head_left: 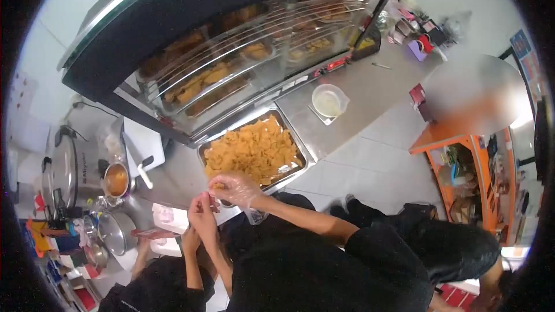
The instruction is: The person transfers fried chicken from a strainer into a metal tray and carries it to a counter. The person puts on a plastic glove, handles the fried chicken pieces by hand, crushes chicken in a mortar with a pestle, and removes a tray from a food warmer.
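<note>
My right hand (236, 188), in a clear plastic glove, is closed on a small brown fried piece (219, 186) at the near left corner of a metal tray (306, 162). Orange-brown fried food (254, 147) is heaped in that tray. Just left of and below it, my left hand (202, 210) has its fingertips pressed together close to the right fingers; what they hold, if anything, is too small to name.
Above the tray stands a glass display case (231, 69) with fried food. A co-worker's hands (189, 241) are near an open white box (169, 217). Pots (115, 232) and a sauce bowl (117, 180) stand left; a plastic bowl (329, 101) sits right. Another person stands at lower right.
</note>
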`<action>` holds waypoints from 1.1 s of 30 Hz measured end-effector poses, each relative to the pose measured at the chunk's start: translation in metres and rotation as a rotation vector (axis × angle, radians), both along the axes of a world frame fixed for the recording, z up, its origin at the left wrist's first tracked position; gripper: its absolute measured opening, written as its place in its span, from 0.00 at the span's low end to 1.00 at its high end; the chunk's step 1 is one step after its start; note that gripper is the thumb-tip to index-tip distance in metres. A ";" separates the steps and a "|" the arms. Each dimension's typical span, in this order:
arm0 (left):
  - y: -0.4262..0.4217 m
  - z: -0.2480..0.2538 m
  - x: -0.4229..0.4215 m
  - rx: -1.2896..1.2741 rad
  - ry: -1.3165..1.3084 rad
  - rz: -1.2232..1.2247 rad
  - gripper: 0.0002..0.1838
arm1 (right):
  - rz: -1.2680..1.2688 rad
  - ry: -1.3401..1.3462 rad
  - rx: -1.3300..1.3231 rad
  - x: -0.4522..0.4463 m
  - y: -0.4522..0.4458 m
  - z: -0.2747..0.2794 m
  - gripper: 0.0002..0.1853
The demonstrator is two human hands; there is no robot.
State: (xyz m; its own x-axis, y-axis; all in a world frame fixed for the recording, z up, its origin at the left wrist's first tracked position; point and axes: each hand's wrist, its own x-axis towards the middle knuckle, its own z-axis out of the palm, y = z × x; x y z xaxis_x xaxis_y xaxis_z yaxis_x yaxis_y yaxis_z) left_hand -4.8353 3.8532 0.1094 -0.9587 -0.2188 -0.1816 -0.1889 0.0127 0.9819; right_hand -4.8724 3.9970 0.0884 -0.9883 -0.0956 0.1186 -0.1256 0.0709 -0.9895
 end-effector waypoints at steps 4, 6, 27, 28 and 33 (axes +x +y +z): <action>-0.007 0.000 0.010 0.065 -0.004 0.045 0.10 | 0.215 -0.105 0.127 -0.002 0.005 0.018 0.14; -0.012 -0.002 0.015 -0.013 -0.004 0.047 0.10 | 0.286 -0.168 0.059 -0.003 0.001 0.012 0.14; 0.010 0.033 0.027 -0.127 0.003 0.099 0.07 | 0.500 -0.599 -0.617 -0.005 0.014 -0.009 0.11; 0.010 0.035 0.026 -0.181 0.003 0.083 0.06 | 0.504 -0.603 -0.601 -0.005 0.015 -0.008 0.11; 0.014 0.045 0.024 -0.313 0.049 0.095 0.05 | 0.525 -0.573 -0.582 -0.011 0.015 -0.007 0.09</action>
